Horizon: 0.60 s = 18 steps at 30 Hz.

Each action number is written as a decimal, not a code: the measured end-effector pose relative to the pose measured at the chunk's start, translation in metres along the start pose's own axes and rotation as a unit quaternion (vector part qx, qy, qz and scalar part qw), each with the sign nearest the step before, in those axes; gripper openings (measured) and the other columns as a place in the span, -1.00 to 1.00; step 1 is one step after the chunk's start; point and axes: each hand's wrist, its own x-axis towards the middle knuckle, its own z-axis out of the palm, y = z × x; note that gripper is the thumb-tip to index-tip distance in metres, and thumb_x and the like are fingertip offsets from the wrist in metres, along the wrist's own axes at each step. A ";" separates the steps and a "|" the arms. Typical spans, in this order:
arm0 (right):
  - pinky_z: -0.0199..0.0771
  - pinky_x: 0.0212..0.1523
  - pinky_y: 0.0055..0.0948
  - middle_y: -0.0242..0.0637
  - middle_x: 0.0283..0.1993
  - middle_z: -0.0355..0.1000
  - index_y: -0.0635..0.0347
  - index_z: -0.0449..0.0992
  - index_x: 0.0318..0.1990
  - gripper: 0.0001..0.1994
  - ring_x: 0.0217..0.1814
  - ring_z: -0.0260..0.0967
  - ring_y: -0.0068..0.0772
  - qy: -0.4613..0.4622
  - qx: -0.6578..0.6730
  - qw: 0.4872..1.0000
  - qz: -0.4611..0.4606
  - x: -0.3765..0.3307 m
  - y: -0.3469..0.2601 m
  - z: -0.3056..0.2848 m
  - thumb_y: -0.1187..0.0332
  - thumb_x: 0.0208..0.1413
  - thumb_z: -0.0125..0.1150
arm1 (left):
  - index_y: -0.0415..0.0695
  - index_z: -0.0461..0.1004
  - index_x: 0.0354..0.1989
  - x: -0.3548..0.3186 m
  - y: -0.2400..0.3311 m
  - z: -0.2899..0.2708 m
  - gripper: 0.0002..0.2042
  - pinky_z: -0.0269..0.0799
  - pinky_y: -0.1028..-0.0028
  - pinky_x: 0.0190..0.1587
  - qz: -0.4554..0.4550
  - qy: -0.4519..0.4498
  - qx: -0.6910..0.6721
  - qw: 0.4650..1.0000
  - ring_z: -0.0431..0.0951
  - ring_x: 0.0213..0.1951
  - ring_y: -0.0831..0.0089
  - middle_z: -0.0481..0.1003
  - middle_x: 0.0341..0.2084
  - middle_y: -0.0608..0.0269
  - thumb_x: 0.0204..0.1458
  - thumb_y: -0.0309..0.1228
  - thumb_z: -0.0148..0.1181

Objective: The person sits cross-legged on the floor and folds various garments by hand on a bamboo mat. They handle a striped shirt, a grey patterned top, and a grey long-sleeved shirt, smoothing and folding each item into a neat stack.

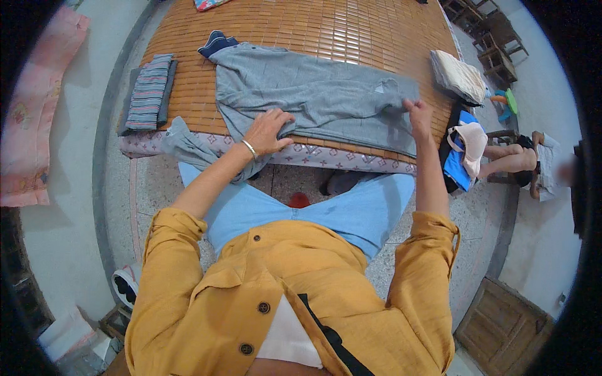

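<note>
A grey long-sleeved shirt (301,88) with a dark blue striped collar lies sideways on a bamboo mat (351,31), its collar at the left. One sleeve (188,147) hangs over the near edge. My left hand (268,131) rests on the shirt's near side, fingers stretched over the cloth and thumb apart. At the shirt's right end, my right hand (419,118) is closed, its fingers pinched at the hem. A bracelet circles my left wrist.
Folded striped clothes (149,94) lie on the left edge of the mat. Light folded cloth (458,75) sits at the right, nearer me a beige bra (470,145) on blue clothing. Another person (517,156) sits at the right. Wooden stools (498,50) stand behind.
</note>
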 end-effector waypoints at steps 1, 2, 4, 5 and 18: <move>0.24 -0.41 -0.51 -0.39 -0.48 0.38 0.34 0.46 -0.37 -0.74 -0.44 0.24 -0.57 0.018 0.010 0.999 -0.040 0.000 -0.027 0.002 0.28 -0.07 0.26 | -0.11 0.40 -0.28 -0.001 -0.004 0.006 -0.72 0.25 0.28 -0.12 -0.006 0.004 -0.002 1.000 0.37 -0.18 0.22 0.40 -0.33 0.17 -0.23 -0.37 0.23; 0.22 -0.42 -0.51 -0.42 -0.50 0.36 0.33 0.45 -0.39 -0.77 -0.45 0.22 -0.59 0.035 0.021 0.996 -0.081 -0.001 -0.054 0.002 0.30 -0.05 0.24 | -0.11 0.40 -0.27 -0.001 -0.008 0.011 -0.72 0.24 0.27 -0.12 -0.012 0.008 -0.003 1.000 0.37 -0.17 0.21 0.40 -0.32 0.17 -0.22 -0.40 0.20; 0.21 -0.43 -0.54 -0.43 -0.53 0.34 0.32 0.45 -0.43 -0.80 -0.46 0.20 -0.61 0.038 0.070 0.983 -0.163 -0.006 -0.106 -0.001 0.32 -0.03 0.21 | -0.11 0.40 -0.25 -0.002 -0.013 0.012 -0.72 0.24 0.27 -0.11 -0.014 0.004 -0.011 1.000 0.36 -0.16 0.21 0.39 -0.32 0.17 -0.23 -0.46 0.13; 0.20 -0.44 -0.55 -0.44 -0.54 0.32 0.31 0.45 -0.45 -0.81 -0.46 0.19 -0.62 0.044 0.092 0.974 -0.201 -0.008 -0.117 -0.004 0.33 -0.01 0.20 | -0.11 0.41 -0.25 -0.001 -0.015 0.012 -0.72 0.24 0.27 -0.11 -0.005 -0.009 -0.020 1.000 0.36 -0.16 0.21 0.39 -0.32 0.18 -0.24 -0.48 0.10; 0.38 -0.18 -0.23 -0.05 -0.34 0.47 0.23 0.52 -0.37 -0.82 -0.24 0.43 -0.03 0.085 -0.353 0.930 -0.061 -0.009 -0.025 -0.017 0.35 -0.11 0.14 | -0.14 0.48 -0.33 0.003 -0.014 0.003 -0.80 0.31 0.30 -0.18 0.003 -0.064 -0.088 0.994 0.43 -0.25 0.21 0.44 -0.40 0.17 -0.06 -0.29 0.12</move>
